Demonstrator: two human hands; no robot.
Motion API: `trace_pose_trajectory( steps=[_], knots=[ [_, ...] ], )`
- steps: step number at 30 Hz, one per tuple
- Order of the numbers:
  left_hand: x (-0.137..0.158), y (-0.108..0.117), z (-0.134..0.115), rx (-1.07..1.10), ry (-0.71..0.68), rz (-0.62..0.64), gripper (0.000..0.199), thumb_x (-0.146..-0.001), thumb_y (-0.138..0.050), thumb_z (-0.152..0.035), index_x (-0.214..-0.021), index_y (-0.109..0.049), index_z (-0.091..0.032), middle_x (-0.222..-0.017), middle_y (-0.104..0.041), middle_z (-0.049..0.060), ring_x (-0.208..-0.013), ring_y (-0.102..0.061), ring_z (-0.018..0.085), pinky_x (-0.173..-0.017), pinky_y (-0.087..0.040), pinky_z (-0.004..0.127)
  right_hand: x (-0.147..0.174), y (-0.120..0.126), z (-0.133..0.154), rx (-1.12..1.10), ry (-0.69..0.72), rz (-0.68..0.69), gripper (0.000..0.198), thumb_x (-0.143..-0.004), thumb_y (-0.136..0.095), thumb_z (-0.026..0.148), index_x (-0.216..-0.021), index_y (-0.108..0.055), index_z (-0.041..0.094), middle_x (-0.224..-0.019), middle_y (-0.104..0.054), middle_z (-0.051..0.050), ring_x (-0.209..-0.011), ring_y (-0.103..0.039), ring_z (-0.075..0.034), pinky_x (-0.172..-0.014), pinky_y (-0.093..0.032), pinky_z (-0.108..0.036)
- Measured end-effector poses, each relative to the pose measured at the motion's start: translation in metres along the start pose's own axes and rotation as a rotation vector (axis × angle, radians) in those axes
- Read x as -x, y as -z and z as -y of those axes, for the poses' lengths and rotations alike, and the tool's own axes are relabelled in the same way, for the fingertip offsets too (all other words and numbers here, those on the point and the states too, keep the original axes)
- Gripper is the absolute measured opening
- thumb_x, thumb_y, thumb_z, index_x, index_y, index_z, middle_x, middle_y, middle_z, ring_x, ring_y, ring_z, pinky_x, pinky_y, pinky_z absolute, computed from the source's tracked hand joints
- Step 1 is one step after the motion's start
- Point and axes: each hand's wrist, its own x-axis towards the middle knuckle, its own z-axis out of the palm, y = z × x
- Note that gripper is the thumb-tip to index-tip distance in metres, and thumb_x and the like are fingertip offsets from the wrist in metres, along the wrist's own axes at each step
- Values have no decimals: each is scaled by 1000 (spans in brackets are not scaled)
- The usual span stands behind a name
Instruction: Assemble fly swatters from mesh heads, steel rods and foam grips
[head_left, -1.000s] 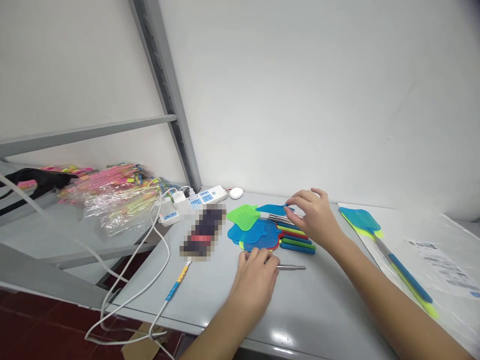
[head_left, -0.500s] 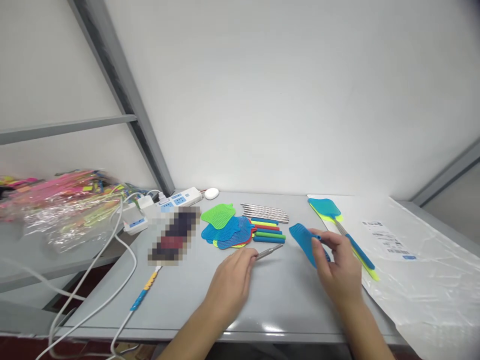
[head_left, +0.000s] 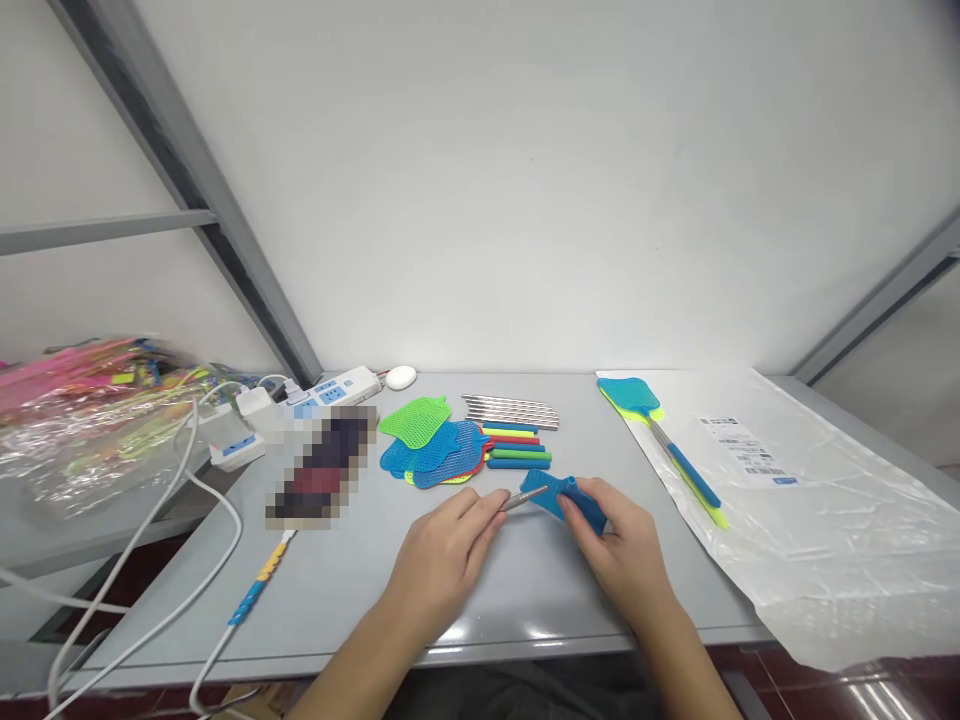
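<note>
1. I take the blue head (head_left: 553, 481) as my landmark; the right hand (head_left: 626, 535) has it in a narrow pinch, thumb in front and fingers behind, over the table (head_left: 360, 600)
2. Left of the blue head, the left hand (head_left: 446, 545) is closed on a metal rod (head_left: 525, 497); I cannot see how much of the rod lies hidden inside the grip
3. What I watch most is the line between the two: the rod's long axis runs rightward and slightly away from the left hand, with its free tip overlapping the blue head in my view, short of the stub (head_left: 571, 481); touching or apart, I cannot tell
4. The stub shows at the blue head's upper edge, right beside the right hand's index finger, so the right hand is the nearer one to it
5. My count in the hands: one rod, one head
6. Beyond and left of the blue head I count six grips (head_left: 523, 454) in blue, yellow, red and green; farther beyond, about five or six loose rods (head_left: 510, 411), packed too close to be sure
7. Farther left of the blue head, the pile of heads (head_left: 435, 452) shows at least five, one green on top
8. Right of the blue head, on one white sheet (head_left: 810, 540), I count two whole swatters, one blue (head_left: 694, 472) and one yellow-green (head_left: 720, 518)
</note>
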Motion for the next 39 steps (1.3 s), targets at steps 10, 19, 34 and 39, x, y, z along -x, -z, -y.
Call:
trace_pose_trajectory(
  steps=[10, 19, 34, 39],
  knots=[
    [3, -7, -4, -277, -110, -29, 31, -99, -39, -30, -124, -57, -27, -78, -60, 2, -69, -58, 14, -59, -42, 25, 4, -4, 7, 38, 76, -24, 14, -93, -49, 20, -98, -62, 21, -68, -54, 2, -59, -51, -13, -56, -40, -26],
    [4, -9, -10, -378, -97, -55, 31, -100, -37, -30, -122, -58, -25, -76, -62, 1, -64, -58, 14, -51, -37, 27, 4, -7, 9, 24, 88, 25, 11, -94, -47, 18, -93, -58, 22, -71, -51, 1, -64, -50, -14, -60, -39, -26],
    [0, -4, -10, -261, -128, -72, 29, -99, -41, -26, -123, -58, -25, -77, -59, 2, -67, -53, 15, -61, -33, 30, 9, 0, 0, 136, 132, -131, 44, -90, -52, 10, -130, -53, 28, -86, -53, -2, -75, -52, -15, -65, -43, -28],
    [2, -4, -5, -230, -167, -143, 30, -97, -45, -23, -125, -57, -23, -78, -58, 1, -70, -52, 15, -62, -31, 31, 11, -1, -9, 362, 267, -95, 48, -90, -51, 7, -134, -54, 27, -75, -40, 0, -69, -41, -16, -64, -36, -30]
  ],
)
